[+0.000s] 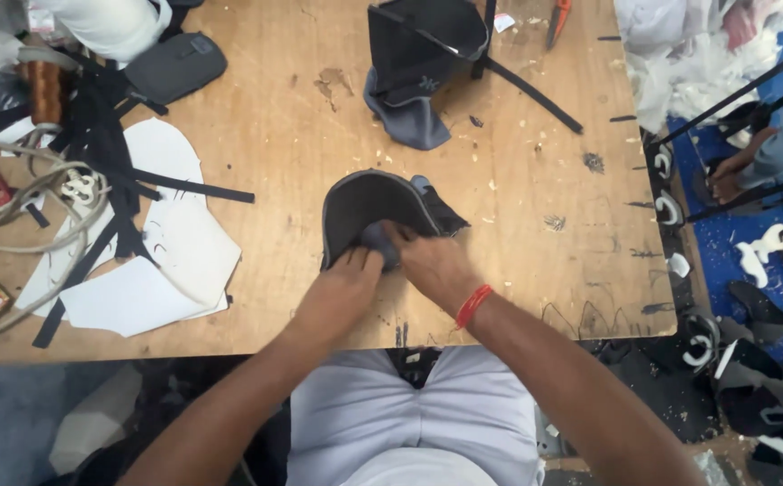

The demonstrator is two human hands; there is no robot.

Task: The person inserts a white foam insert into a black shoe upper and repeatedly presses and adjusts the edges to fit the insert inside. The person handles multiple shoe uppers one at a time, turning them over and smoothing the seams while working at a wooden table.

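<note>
A dark grey fabric piece (369, 205) with a light piped, curved edge lies near the front edge of the wooden table (274, 135). My left hand (342, 286) pinches its lower edge, fingers closed on the cloth. My right hand (429, 263), with a red thread band at the wrist, grips the same piece just to the right, thumb pressing a folded bit of fabric. Both hands touch each other over the piece.
A black and grey sewn bag shell (418, 67) stands at the back. White paper patterns (171, 243), black straps (103, 153) and beige cord (22, 198) lie left. Orange-handled pliers (558, 20) sit far back. Another person's hand (735, 175) is at the right, over a blue floor with scraps.
</note>
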